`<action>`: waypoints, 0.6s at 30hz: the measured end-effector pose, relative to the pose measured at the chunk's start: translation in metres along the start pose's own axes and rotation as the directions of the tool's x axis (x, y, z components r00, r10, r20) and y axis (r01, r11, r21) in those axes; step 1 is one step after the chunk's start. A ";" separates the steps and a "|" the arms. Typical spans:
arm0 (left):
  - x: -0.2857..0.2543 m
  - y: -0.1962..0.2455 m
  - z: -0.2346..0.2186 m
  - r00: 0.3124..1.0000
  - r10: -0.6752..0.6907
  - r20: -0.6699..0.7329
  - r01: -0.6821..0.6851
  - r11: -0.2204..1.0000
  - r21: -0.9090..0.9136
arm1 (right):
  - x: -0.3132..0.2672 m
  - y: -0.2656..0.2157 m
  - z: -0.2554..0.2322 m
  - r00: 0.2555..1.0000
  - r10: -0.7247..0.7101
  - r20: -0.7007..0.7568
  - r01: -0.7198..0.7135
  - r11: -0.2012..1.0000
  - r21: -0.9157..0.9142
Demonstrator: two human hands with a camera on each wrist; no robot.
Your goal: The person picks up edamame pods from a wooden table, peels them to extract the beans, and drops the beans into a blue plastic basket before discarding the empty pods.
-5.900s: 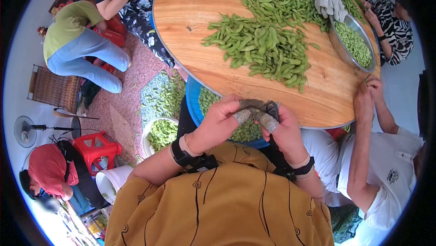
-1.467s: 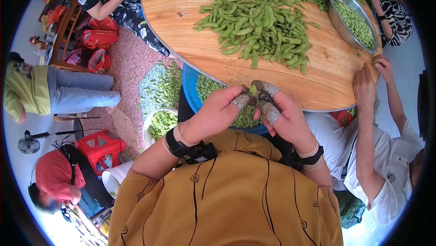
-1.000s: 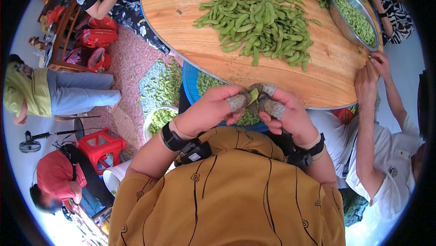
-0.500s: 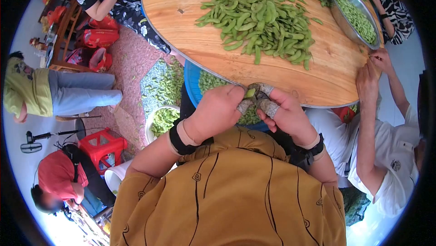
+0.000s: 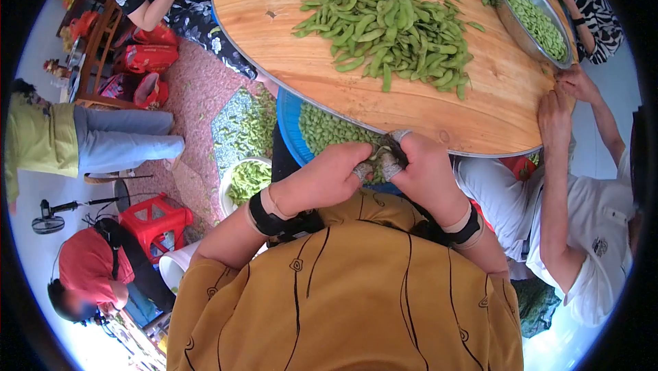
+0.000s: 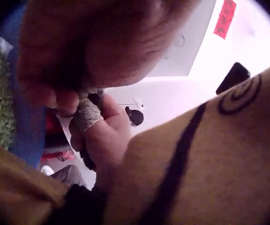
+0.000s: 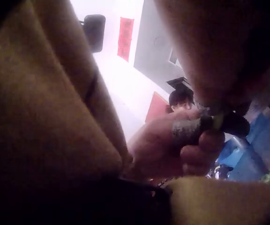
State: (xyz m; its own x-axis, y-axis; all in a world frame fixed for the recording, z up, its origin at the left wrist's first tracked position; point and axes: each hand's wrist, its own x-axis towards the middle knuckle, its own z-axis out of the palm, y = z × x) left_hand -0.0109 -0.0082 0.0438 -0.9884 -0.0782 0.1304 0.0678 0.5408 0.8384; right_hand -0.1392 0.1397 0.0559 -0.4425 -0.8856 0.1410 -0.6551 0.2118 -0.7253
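Both hands meet above the blue basin (image 5: 290, 123), which holds shelled green beans (image 5: 332, 131). My left hand (image 5: 322, 178) and right hand (image 5: 430, 174) have grey wrapping on thumbs and fingers. Between the fingertips they pinch a green soybean pod (image 7: 217, 122), mostly covered by the fingers. In the left wrist view the left hand (image 6: 111, 47) looms close, with the right hand's wrapped thumb (image 6: 89, 116) touching near its fingertips. A pile of unshelled pods (image 5: 391, 39) lies on the round wooden table (image 5: 267, 42) ahead.
The table's metal-edged rim runs just beyond my hands. At right stands a steel bowl (image 5: 517, 34) of shelled beans, near another person's hand (image 5: 554, 121). A white tub (image 5: 225, 196) of pods, a red stool (image 5: 156, 215) and a fan (image 5: 48, 219) stand at left.
The pod, plainly visible between the fingertips a second ago, is now mostly covered. Both hands have turned, their backs showing more. Earlier, the person in yellow at left straightened from bending.
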 end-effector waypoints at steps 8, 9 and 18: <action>-0.015 0.001 -0.018 0.919 -0.390 -0.060 0.393 0.919 0.043 | -0.006 -0.012 -0.004 0.995 -0.058 0.084 0.077 0.968 -0.238; -0.015 0.000 -0.016 0.919 -0.389 -0.061 0.392 0.919 0.043 | -0.005 -0.012 -0.003 0.995 -0.059 0.085 0.078 0.968 -0.240; -0.009 0.028 -0.021 0.993 -0.113 0.035 0.118 0.972 -0.202 | 0.004 -0.013 -0.012 0.805 0.309 0.506 -0.586 0.549 0.596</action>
State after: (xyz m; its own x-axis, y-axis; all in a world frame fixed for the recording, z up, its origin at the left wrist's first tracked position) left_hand 0.0030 -0.0095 0.0772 -0.9939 -0.1092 0.0163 -0.0228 0.3473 0.9375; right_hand -0.1395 0.1386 0.0735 -0.2486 -0.8567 -0.4519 0.2651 0.3885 -0.8825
